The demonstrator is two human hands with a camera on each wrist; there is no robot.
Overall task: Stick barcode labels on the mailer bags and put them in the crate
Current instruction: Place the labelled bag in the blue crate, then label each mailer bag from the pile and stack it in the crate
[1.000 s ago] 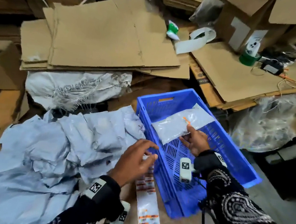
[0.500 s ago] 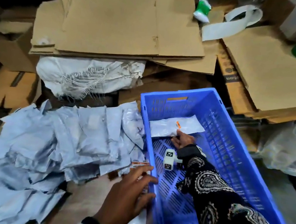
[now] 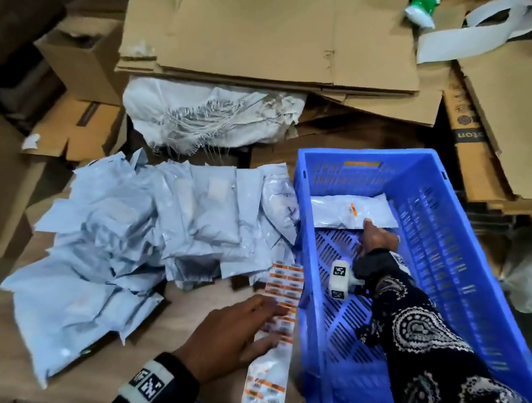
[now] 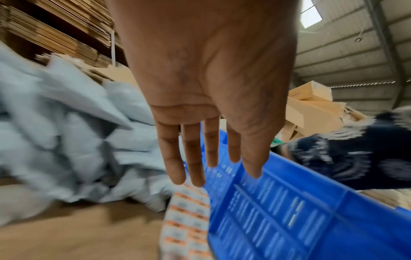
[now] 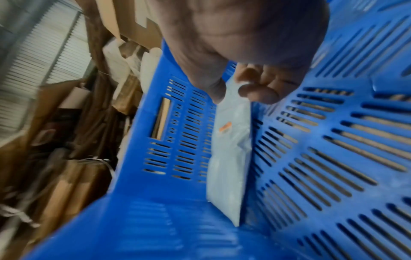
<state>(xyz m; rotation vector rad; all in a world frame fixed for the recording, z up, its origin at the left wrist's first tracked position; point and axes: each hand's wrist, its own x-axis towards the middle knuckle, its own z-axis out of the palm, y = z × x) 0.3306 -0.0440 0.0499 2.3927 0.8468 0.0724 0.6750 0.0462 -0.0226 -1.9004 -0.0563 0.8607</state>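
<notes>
Blue crate (image 3: 443, 252) holds 1 labelled mailer bag (image 3: 352, 210) at its far end. Unlabelled mailer bags (image 3: 143, 231) lie heaped left. My left hand (image 3: 227, 338), fingers straight, presses the barcode label strip (image 3: 280, 301). My right hand (image 3: 377, 241) pinches the bag's edge.

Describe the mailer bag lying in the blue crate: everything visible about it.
The mailer bag is a pale grey, glossy plastic pouch, slightly crinkled, with one small orange-and-white barcode label on its upper face. It lies flat on the slotted floor of the blue crate, at the far end. The right hand touches its near edge, thumb and curled fingers at the edge in the wrist view. No other bag is in the crate.
</notes>
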